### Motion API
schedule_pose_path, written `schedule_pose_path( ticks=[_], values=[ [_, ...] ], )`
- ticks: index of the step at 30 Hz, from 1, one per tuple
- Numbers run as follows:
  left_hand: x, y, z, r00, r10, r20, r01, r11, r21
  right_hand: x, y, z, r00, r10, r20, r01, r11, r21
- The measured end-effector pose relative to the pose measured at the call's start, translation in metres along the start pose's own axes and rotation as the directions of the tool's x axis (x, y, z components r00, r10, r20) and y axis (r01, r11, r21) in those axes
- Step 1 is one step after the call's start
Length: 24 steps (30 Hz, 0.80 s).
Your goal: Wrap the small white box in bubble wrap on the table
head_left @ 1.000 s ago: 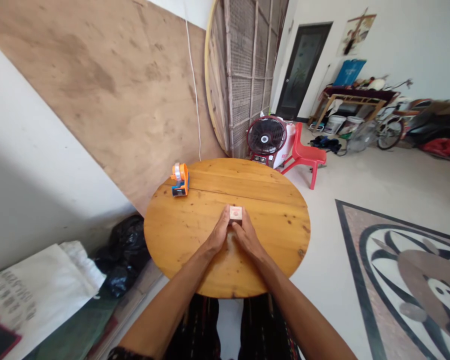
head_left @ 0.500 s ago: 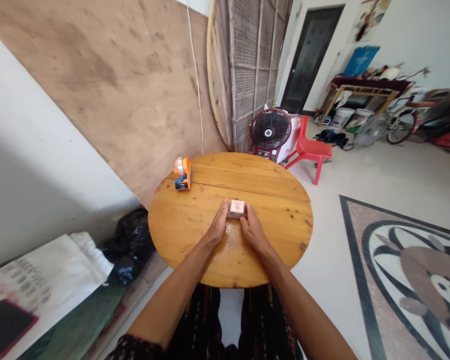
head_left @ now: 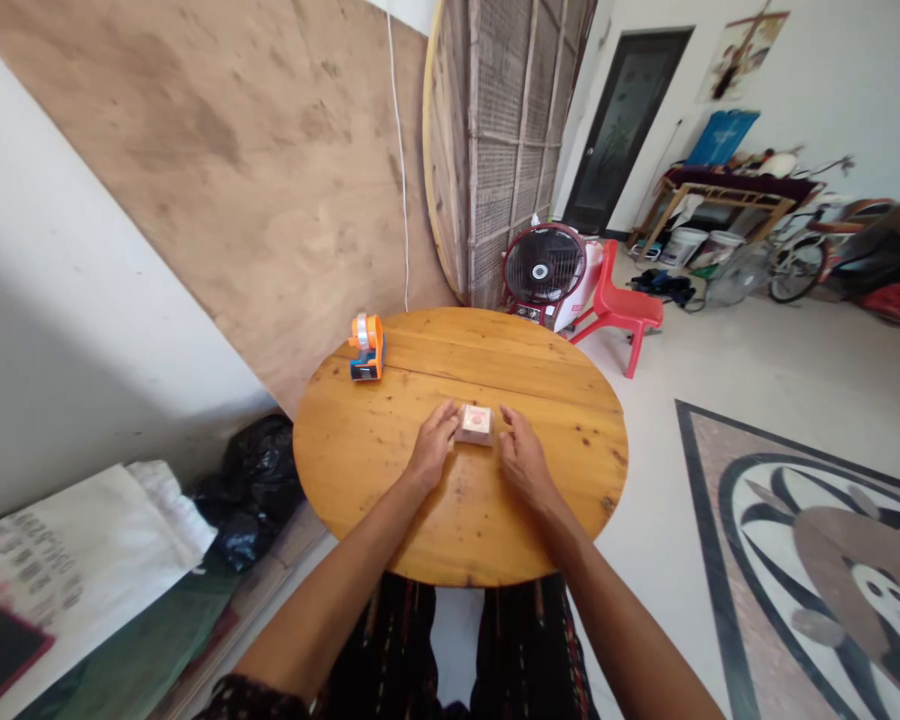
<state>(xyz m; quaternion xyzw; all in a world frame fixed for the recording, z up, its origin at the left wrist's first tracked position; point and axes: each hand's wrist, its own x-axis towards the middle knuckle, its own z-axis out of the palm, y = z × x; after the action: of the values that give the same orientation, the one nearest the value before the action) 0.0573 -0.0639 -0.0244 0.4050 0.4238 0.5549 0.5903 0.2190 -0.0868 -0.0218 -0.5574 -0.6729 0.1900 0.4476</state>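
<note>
A small pale box (head_left: 476, 424) with a pinkish print on top stands near the middle of the round wooden table (head_left: 390, 470). My left hand (head_left: 433, 445) is at the box's left side, fingers extended and not wrapped round it; whether the fingertips touch it I cannot tell. On the other side, my right hand (head_left: 523, 450) is apart from the box, with a gap between them and its fingers loosely bent, thumb apart. Toward the table's far left edge stands an orange and blue tape dispenser (head_left: 367, 350) with a clear roll.
Beyond the table stand a fan (head_left: 544, 265) and a red plastic chair (head_left: 621, 305). Black plastic bags (head_left: 259, 490) and a white sack (head_left: 82, 545) lie to the left. A plywood board (head_left: 232, 150) leans along the wall on that side.
Both hands pressed the box's sides before. My right hand has moved off to the right, and my left hand has loosened. The box stays in nearly the same spot.
</note>
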Motion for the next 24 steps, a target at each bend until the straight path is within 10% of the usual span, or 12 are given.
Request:
schedule_pose_path(
  ticks=[10, 17, 24],
  values=[
    [0.041, 0.020, -0.003, 0.997, -0.053, -0.053, 0.057, 0.994, 0.091, 0.053, -0.016, -0.041, 0.972, -0.136, 0.194, 0.140, 0.990, -0.003],
    [0.038, 0.019, -0.012, 0.999, -0.046, 0.011, 0.044, 0.985, 0.165, 0.100, -0.019, -0.044, 0.793, -0.276, 0.544, 0.302, 0.952, 0.043],
    [0.028, 0.024, -0.006, 0.995, -0.103, 0.005, 0.102, 0.987, 0.126, 0.093, -0.004, -0.041, 0.776, -0.366, 0.513, 0.365, 0.925, 0.108]
  ],
)
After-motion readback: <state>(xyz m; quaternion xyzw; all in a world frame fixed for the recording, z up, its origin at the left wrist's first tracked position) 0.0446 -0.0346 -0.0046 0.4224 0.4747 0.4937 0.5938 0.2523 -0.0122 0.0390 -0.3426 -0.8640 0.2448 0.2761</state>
